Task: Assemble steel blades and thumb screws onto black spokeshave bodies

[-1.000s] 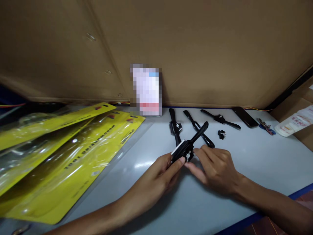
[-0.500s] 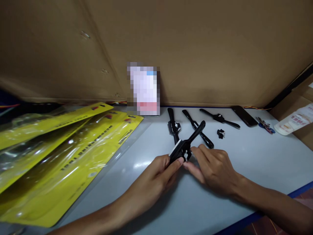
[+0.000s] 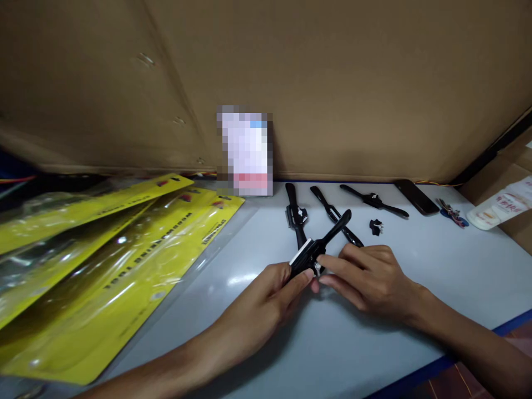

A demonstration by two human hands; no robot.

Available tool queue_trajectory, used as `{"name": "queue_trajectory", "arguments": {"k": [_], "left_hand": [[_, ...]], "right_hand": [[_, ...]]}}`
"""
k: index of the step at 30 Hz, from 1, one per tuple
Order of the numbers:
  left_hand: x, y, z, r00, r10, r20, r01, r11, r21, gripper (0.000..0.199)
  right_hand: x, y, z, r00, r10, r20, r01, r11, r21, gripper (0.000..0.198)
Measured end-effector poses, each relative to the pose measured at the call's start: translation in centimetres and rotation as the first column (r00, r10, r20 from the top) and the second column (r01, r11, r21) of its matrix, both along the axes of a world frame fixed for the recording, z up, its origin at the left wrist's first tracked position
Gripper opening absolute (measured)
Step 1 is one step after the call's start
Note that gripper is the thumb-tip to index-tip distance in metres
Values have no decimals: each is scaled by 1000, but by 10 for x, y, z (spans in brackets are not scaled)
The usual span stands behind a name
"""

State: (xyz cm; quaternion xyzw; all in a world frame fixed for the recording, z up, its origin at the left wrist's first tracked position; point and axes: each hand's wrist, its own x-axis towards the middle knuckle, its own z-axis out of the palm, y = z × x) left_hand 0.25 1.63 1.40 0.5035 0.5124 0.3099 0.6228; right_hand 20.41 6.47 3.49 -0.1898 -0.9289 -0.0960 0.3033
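Observation:
My left hand (image 3: 280, 296) is wrapped round the lower end of a black spokeshave (image 3: 332, 228), its thumb pressed near the middle of the tool. The spokeshave is tilted over the table, its free handle pointing up and right, a pale blade edge along its left side. My right hand (image 3: 369, 280) has thumb and forefinger at the small silver screw (image 3: 318, 267) on the spokeshave's body, partly covering it. Behind the hands lie a second spokeshave (image 3: 296, 215), a black frame (image 3: 331, 210) with two handles and a third spokeshave (image 3: 374, 200).
Yellow blister packs (image 3: 137, 277) spread over the left side of the table (image 3: 399, 354). A small black cap with screws (image 3: 376, 226), a phone (image 3: 415, 197), keys (image 3: 452, 213) and a white bottle (image 3: 501, 205) are at the right. Cardboard (image 3: 332, 83) stands along the back.
My right fingers have shifted over the screw, the forefinger now lying across the middle of the spokeshave. The spokeshave has dipped slightly; my left hand keeps its hold.

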Motion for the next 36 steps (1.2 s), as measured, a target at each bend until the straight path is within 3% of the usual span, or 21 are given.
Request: {"name": "queue_trajectory", "arguments": {"k": [6,9,13,18,22,28,33,36], "left_hand": [[2,-1,-3,990,11,-141,4,995,104,47],[2,0,-6,984,26,-178,-6,994,111,48],[2,0,-5,984,20,-179,-4,996,89,48],[1,-1,-4,981,38,-189,-26,998,62,46],[1,0,-4,983,48,-179,-31,995,95,47],[0,0,-10,985,35,-168,-18,995,102,49],[-2,-1,-12,982,49,-183,-31,995,99,50],[0,0,-6,983,33,-183,-19,997,76,48]], "right_hand": [[-7,-4,-3,1000,-24,6,23,998,53,39],[-8,-7,-6,1000,1,-13,-1,1000,2,42],[-9,-9,-6,997,41,-70,-44,998,-49,34],[-6,-6,-6,997,-50,-50,49,999,-19,36],[-7,-6,-5,998,17,-58,-19,999,-32,36],[-8,-7,-3,999,-33,-41,33,999,-5,33],[-7,-7,-4,998,28,-57,-30,999,-25,30],[-7,-8,-4,998,-29,-53,29,1000,-9,31]]}}
